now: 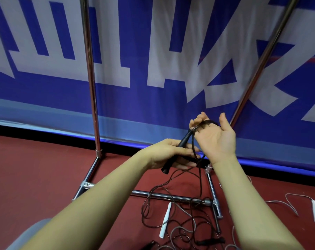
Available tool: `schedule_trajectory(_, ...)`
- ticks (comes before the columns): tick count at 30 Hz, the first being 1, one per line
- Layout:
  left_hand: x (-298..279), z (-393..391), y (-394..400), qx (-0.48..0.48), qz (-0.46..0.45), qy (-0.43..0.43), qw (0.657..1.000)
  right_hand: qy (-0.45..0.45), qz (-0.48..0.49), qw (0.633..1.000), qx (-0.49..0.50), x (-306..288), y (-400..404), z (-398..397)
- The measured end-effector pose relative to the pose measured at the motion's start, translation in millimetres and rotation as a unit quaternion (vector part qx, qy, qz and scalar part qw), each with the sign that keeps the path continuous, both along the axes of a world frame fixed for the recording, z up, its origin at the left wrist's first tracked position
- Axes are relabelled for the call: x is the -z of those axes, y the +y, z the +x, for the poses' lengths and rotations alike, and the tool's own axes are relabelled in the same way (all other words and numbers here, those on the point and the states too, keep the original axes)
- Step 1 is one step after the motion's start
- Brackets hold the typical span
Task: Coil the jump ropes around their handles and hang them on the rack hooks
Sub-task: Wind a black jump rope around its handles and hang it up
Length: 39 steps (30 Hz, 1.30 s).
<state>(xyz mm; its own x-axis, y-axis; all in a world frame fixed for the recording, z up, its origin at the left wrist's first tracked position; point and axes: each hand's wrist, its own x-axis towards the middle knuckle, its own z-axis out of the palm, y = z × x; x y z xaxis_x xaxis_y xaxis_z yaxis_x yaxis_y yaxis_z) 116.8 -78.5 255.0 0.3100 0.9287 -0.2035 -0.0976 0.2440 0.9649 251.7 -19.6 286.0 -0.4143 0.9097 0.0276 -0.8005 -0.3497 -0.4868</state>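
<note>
While gripped, black handle (174,154), dark cord (195,141)

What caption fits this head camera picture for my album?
Left hand holds a black jump rope handle while the right hand loops its cord.

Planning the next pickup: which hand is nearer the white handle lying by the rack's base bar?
Left. The left hand is above the white handle; the right hand sits farther up and right.
</note>
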Motion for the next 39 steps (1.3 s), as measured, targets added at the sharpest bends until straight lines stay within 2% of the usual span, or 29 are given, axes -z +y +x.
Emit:
schedule_trajectory(5,-3.9,-4.5,-0.9,-0.004,0.022,-0.014,1.0,-0.057,0.037,0.997,-0.034,1.8,5.9,3.0)
schedule_trajectory(9,-20.7,-19.6,0.3,-0.086,0.045,-0.085,0.992,-0.207,0.079,0.97,-0.104,8.7,7.6,3.3)
schedule_trajectory(11,-26.1,-29.8,2.7,-0.146,0.051,-0.131,0.979,-0.302,0.1,0.939,-0.131,16.7,6.9,2.5)
schedule_trajectory(14,-28.3,-38.5,6.3,-0.224,0.047,-0.173,0.958,-0.44,0.153,0.866,-0.182,27.0,2.4,-0.9)
schedule_trajectory(16,-28.5,-40.6,8.9,-0.262,0.058,-0.183,0.946,-0.507,0.194,0.817,-0.195,30.6,-1.7,-2.5)
schedule_trajectory(17,-28.5,-42.1,10.1,-0.28,0.065,-0.19,0.939,-0.522,0.204,0.805,-0.194,31.5,-3.3,-2.8)
schedule_trajectory(19,-28.2,-46.2,12.3,-0.309,0.074,-0.203,0.926,-0.511,0.193,0.815,-0.194,31.5,-5.3,-2.1)
schedule_trajectory(23,-24.6,-48.8,12.8,-0.283,0.017,-0.216,0.934,-0.393,0.137,0.896,-0.155,23.7,-6.0,-2.3)
schedule_trajectory(25,-17.2,-46.1,12.5,-0.24,-0.04,-0.159,0.957,-0.331,0.116,0.93,-0.108,19.0,-4.9,-3.2)
schedule_trajectory(28,-1.7,-40.7,10.6,-0.147,-0.088,-0.008,0.985,-0.248,0.09,0.964,-0.035,15.8,-2.2,-4.2)
schedule_trajectory(30,5.4,-36.4,8.2,-0.104,-0.086,0.028,0.99,-0.192,0.07,0.979,-0.002,15.5,-0.7,-5.2)
schedule_trajectory(34,10.5,-33.1,3.8,-0.044,-0.052,0.017,0.998,-0.097,0.042,0.994,0.033,15.3,3.4,-6.0)
schedule_trajectory(37,7.7,-32.4,3.5,-0.055,-0.022,0.018,0.998,-0.084,0.037,0.995,0.046,18.2,7.3,-5.0)
schedule_trajectory(39,3.2,-31.4,3.8,-0.078,-0.01,0.009,0.997,-0.112,0.032,0.992,0.046,21.9,8.8,-3.0)
